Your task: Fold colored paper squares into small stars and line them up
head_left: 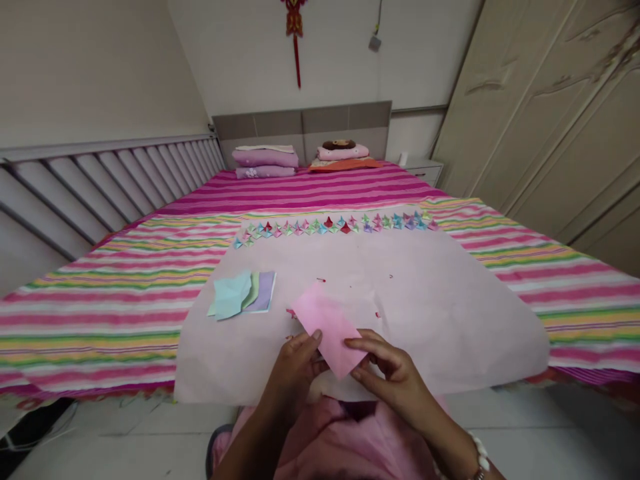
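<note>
Both my hands hold a folded pink paper (327, 327) just above the near edge of a large pale pink sheet (425, 313) spread on the bed. My left hand (295, 367) pinches the paper's near left edge with thumb and fingers. My right hand (387, 370) grips its near right corner, thumb on top. A small stack of mint, green and lilac paper squares (243, 293) lies to the left of my hands. A long row of several small folded paper shapes (335, 225) in many colours runs along the sheet's far edge.
The bed carries a striped pink, green and yellow cover (100, 300). Folded purple bedding (265, 162) and pink-orange bedding (343, 157) sit at the headboard. A slatted grey rail (100, 187) lines the left side, a wardrobe (550, 120) the right. Tiny red scraps (320, 280) dot the sheet.
</note>
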Motion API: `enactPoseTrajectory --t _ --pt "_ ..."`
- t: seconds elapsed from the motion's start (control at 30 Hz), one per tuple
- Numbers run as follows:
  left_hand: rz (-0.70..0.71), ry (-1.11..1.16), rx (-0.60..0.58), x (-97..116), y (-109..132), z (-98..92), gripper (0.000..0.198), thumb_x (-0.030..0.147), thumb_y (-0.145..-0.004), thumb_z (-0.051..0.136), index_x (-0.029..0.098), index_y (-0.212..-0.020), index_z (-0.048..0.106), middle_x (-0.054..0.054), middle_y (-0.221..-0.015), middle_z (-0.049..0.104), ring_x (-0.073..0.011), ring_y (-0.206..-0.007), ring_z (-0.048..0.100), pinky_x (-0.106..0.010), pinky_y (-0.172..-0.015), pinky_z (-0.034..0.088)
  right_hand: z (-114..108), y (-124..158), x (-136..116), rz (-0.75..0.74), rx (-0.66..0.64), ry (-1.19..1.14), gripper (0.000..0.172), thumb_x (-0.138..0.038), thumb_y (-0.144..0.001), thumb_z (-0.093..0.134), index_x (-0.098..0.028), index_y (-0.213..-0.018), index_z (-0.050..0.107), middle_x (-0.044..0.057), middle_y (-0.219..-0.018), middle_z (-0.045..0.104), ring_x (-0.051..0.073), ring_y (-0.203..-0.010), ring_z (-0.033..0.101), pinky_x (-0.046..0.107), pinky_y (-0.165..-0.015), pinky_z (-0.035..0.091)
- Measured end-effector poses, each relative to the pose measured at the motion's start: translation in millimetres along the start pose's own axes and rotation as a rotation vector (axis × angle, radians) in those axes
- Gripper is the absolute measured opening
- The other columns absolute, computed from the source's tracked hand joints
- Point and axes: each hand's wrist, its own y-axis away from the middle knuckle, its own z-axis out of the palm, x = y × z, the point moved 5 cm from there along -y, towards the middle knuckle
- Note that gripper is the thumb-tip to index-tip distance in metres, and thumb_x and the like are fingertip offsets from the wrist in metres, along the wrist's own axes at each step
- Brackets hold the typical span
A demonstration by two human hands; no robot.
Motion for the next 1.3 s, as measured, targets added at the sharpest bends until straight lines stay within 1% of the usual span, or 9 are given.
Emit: enactPoseTrajectory --t 0.17,0.27,0.43,0.57,0.73,0.87,0.97,1.17,1.3 --pt "-0.005 0.057 -0.043 -4 -1 0.7 0.031 0.028 -0.082 0.06 0.006 -0.102 0.065 -0.016 -0.097 0.071 -0.0268 -0.093 0.065 -0.037 -0.081 0.052 4 -2 -8 -0.137 0.019 0.151 0.044 -0.007 -0.078 0.055 -0.032 -0.113 0.063 0.005 -0.118 0.053 0.021 -0.109 0.052 0.031 -0.084 0.047" --pt "-0.024 0.071 -0.047 -7 -2 1.4 0.028 0.026 -0.082 0.06 0.006 -0.101 0.066 -0.016 -0.097 0.071 -0.0261 -0.093 0.065 -0.037 -0.082 0.051 4 -2 -10 -0.201 0.045 0.191 0.045 -0.006 -0.078 0.054 -0.033 -0.113 0.063 0.005 -0.115 0.052 0.02 -0.108 0.052 0.033 -0.087 0.045" --pt "-0.033 0.044 -0.054 -11 -4 -0.6 0.028 0.026 -0.079 0.065 0.006 -0.099 0.067 -0.015 -0.092 0.072 -0.024 -0.087 0.066 -0.035 -0.08 0.051 1 -2 -7 -0.232 0.053 0.16 0.034 -0.007 -0.079 0.055 -0.031 -0.097 0.07 0.005 -0.111 0.055 0.02 -0.104 0.054 0.031 -0.085 0.045" --pt "-0.041 0.012 -0.002 -13 -6 -8.8 0.024 0.027 -0.075 0.068 0.008 -0.09 0.069 -0.011 -0.084 0.072 -0.0184 -0.076 0.066 -0.029 -0.072 0.052 -4 -3 0 -0.134 0.094 0.107 0.019 -0.014 -0.079 0.06 -0.027 -0.088 0.072 0.007 -0.114 0.056 0.021 -0.104 0.055 0.031 -0.084 0.045" --pt "-0.036 -0.006 0.101 -14 -5 -12.5 0.019 0.029 -0.068 0.074 0.012 -0.073 0.068 -0.004 -0.073 0.069 -0.0144 -0.068 0.064 -0.024 -0.065 0.053 -8 -6 8 0.029 0.153 -0.04 0.004 -0.024 -0.078 0.067 -0.022 -0.078 0.071 0.007 -0.104 0.061 0.02 -0.096 0.058 0.028 -0.079 0.045" --pt "-0.066 0.022 0.104 -18 -4 -10.4 0.02 0.029 -0.069 0.073 0.011 -0.073 0.066 -0.007 -0.078 0.07 -0.0179 -0.074 0.067 -0.025 -0.065 0.052 -8 -8 17 0.147 0.206 -0.179 0.012 -0.03 -0.077 0.069 -0.019 -0.073 0.068 0.002 -0.076 0.065 0.014 -0.067 0.059 0.023 -0.062 0.045" --pt "-0.068 0.016 0.107 -20 -4 -11.0 0.023 0.03 -0.07 0.073 0.01 -0.08 0.067 -0.009 -0.081 0.071 -0.0193 -0.078 0.067 -0.025 -0.065 0.052 -7 -7 26 0.239 0.263 -0.255 0.016 -0.033 -0.074 0.072 -0.019 -0.079 0.067 0.0 -0.06 0.065 0.012 -0.057 0.058 0.023 -0.059 0.044" --pt "0.04 -0.145 0.002 -17 -3 -4.4 0.032 0.022 -0.063 0.078 0.012 -0.091 0.069 -0.009 -0.086 0.073 -0.0189 -0.081 0.065 -0.025 -0.07 0.049 -2 -6 30 0.275 0.287 -0.305 0.021 -0.035 -0.072 0.073 -0.017 -0.074 0.064 0.0 -0.057 0.066 0.013 -0.055 0.06 0.023 -0.059 0.044" --pt "0.043 -0.214 0.121 -21 -6 -14.0 0.025 0.028 -0.067 0.074 0.014 -0.086 0.07 -0.006 -0.079 0.073 -0.0159 -0.074 0.064 -0.023 -0.065 0.048 3 -5 28 0.293 0.242 -0.339 0.021 -0.035 -0.072 0.073 -0.017 -0.072 0.062 0.0 -0.061 0.067 0.013 -0.058 0.059 0.023 -0.059 0.044"
